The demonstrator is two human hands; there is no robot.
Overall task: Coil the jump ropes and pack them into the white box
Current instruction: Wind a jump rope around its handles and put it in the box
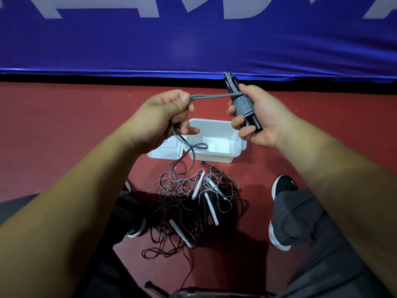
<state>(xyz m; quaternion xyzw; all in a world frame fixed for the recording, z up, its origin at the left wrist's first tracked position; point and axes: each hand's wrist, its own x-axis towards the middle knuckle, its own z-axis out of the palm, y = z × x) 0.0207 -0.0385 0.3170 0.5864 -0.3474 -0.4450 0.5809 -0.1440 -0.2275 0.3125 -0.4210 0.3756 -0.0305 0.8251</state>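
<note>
My right hand (pixel 255 119) grips a grey jump rope (pixel 243 105) wound several times around its black handles, held upright above the white box (pixel 214 155). From that coil a stretch of rope runs left to my left hand (pixel 169 112), which pinches it between thumb and fingers. The slack hangs down from my left hand in a loop over the box's left edge. The white box stands open on the red floor, with nothing visible inside. A tangled pile of jump ropes (pixel 193 203) with white and black handles lies on the floor between my feet.
The box's white lid (pixel 165 150) lies flat at its left side. My black shoes (pixel 283 188) flank the pile. A blue banner (pixel 193 39) runs along the back of the red floor. A dark object (pixel 154 287) sits at the bottom edge.
</note>
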